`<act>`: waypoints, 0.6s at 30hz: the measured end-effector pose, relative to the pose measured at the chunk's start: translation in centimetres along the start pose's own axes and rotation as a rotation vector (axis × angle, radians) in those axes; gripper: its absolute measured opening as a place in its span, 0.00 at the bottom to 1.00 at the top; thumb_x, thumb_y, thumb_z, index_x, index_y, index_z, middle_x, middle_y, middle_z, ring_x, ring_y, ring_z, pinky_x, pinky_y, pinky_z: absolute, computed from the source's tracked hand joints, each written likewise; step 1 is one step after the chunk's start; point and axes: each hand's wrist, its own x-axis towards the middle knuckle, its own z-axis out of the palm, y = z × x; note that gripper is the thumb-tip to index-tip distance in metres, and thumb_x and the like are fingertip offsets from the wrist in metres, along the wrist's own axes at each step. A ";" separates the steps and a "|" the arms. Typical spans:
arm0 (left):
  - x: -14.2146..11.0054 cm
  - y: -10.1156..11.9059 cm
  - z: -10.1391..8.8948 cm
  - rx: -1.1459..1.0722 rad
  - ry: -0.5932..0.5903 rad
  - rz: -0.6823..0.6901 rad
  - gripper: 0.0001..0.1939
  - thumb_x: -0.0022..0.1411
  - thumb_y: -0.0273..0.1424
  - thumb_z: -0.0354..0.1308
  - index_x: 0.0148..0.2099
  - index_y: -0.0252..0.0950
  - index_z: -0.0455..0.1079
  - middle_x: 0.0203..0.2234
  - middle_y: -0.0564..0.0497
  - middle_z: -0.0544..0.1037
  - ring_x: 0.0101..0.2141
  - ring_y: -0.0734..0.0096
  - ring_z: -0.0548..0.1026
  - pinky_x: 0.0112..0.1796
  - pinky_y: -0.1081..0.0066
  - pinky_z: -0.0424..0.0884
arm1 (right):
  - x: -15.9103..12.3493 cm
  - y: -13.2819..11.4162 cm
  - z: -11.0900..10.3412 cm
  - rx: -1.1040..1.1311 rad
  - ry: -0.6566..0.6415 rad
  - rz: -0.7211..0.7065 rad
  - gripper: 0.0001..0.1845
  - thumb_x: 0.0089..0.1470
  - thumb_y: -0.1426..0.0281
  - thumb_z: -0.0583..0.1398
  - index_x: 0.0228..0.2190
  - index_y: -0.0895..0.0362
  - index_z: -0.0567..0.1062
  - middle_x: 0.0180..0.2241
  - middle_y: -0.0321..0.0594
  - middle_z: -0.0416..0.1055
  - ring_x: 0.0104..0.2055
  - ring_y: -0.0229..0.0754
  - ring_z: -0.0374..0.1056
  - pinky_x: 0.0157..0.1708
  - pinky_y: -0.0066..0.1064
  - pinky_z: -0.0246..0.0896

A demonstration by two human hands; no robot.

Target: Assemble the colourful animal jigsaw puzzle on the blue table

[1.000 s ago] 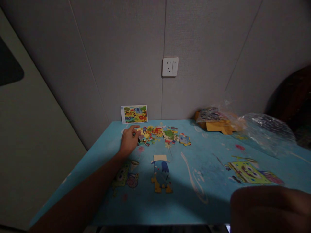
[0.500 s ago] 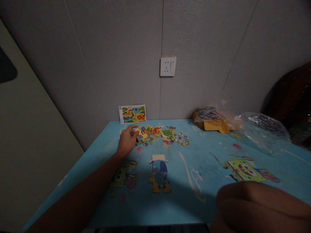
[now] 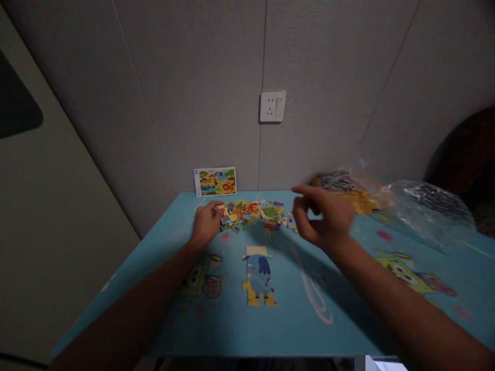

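I am seeing a person working with two bare hands over a blue table, which is carrying printed cartoon figures. The left hand is resting at the left edge of a pile of puzzle pieces. Its fingers are bending about halfway, and the thumb and forefinger are reaching to the nearest pieces; whether they are pinching one, I cannot tell. The right hand is hanging above the table, to the right of the pile. Its forefinger is pointing to the left, the thumb is curving below with a clear gap between them, and I am seeing nothing held there. This hand is partly hiding a blue puzzle piece.

Nearer to the person, in the middle, a joined elephant section is lying flat, showing its picture upward. Behind the pile, a small picture card is leaning on the wall. Farther right, an orange packet and a clear plastic bag are lying together. A white socket is sitting on the wall above.
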 end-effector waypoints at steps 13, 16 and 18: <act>-1.2 1.1 0.1 0.154 -0.182 0.108 0.20 0.55 0.42 0.63 0.50 0.43 0.76 0.54 0.44 0.71 0.55 0.48 0.63 0.57 0.50 0.56 | -2.1 3.6 7.2 -0.085 -0.845 0.386 0.27 0.58 0.52 0.55 0.53 0.54 0.72 0.55 0.49 0.68 0.58 0.60 0.59 0.53 0.56 0.51; -1.6 1.9 -0.2 0.095 -0.241 0.231 0.25 0.56 0.37 0.62 0.57 0.41 0.71 0.54 0.46 0.72 0.55 0.50 0.61 0.57 0.50 0.56 | -1.9 3.6 7.2 -0.072 -0.816 0.370 0.22 0.56 0.56 0.59 0.48 0.55 0.76 0.50 0.48 0.72 0.55 0.58 0.61 0.52 0.52 0.52; -1.9 2.1 -0.3 0.052 -0.299 0.309 0.29 0.56 0.35 0.62 0.61 0.42 0.67 0.56 0.47 0.72 0.55 0.51 0.60 0.58 0.50 0.56 | -2.0 3.9 7.3 -0.051 -0.805 0.376 0.21 0.54 0.58 0.61 0.46 0.56 0.76 0.48 0.48 0.73 0.53 0.56 0.63 0.51 0.48 0.54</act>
